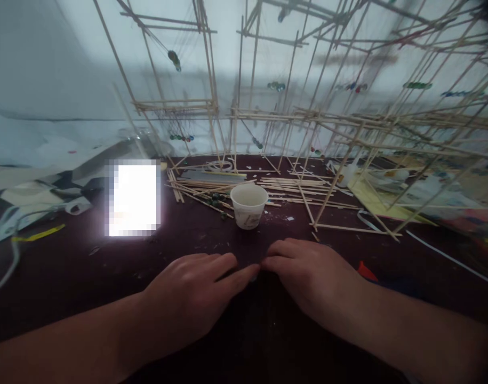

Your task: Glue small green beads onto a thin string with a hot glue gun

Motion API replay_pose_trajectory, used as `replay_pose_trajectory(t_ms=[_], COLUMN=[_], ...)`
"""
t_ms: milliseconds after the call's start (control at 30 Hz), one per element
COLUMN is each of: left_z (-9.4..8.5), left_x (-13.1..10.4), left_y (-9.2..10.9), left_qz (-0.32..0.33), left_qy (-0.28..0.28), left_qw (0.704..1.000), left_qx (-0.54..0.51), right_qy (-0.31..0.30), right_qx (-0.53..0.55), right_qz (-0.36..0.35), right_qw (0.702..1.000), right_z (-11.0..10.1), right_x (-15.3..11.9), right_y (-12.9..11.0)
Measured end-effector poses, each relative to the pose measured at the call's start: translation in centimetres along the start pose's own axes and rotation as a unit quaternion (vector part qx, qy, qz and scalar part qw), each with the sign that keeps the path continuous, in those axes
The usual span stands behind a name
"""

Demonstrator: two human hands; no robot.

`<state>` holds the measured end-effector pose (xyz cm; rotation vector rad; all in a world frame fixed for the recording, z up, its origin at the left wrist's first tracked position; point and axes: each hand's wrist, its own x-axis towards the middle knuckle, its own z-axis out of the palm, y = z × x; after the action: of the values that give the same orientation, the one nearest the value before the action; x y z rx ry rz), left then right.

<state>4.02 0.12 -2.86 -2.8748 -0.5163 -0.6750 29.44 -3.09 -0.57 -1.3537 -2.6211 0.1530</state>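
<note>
Far: stick frames [314,114] stand joined; loose sticks [300,185] lie unjoined beyond the cup [249,208]. Near: left hand [196,285], right hand [311,266] curled, fingertips nearly meeting; cannot tell if pinching anything

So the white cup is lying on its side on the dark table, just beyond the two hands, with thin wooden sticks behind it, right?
Not on its side: the head view shows the white cup standing upright. It is on the dark table, just beyond the left hand and the right hand, with thin wooden sticks behind it.
</note>
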Motion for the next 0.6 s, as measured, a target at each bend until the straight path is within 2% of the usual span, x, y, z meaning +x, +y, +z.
replay_pose_trajectory(t_ms=[267, 433, 600], left_z=[0.33, 0.59, 0.45], left_x=[-0.13, -0.04, 0.05], left_y=[0.17, 0.26, 0.21], left_qz=[0.0, -0.02, -0.007], left_qy=[0.004, 0.013, 0.003], left_qw=[1.0, 1.0, 1.0], left_qx=[0.019, -0.01, -0.002], right_qy=[0.065, 0.075, 0.093], right_qx=[0.022, 0.013, 0.018], right_qz=[-0.029, -0.038, -0.043], right_qw=[0.997, 0.996, 0.995], right_z=[0.48, 0.6, 0.7], right_x=[-0.37, -0.44, -0.45], right_y=[0.21, 0.25, 0.31])
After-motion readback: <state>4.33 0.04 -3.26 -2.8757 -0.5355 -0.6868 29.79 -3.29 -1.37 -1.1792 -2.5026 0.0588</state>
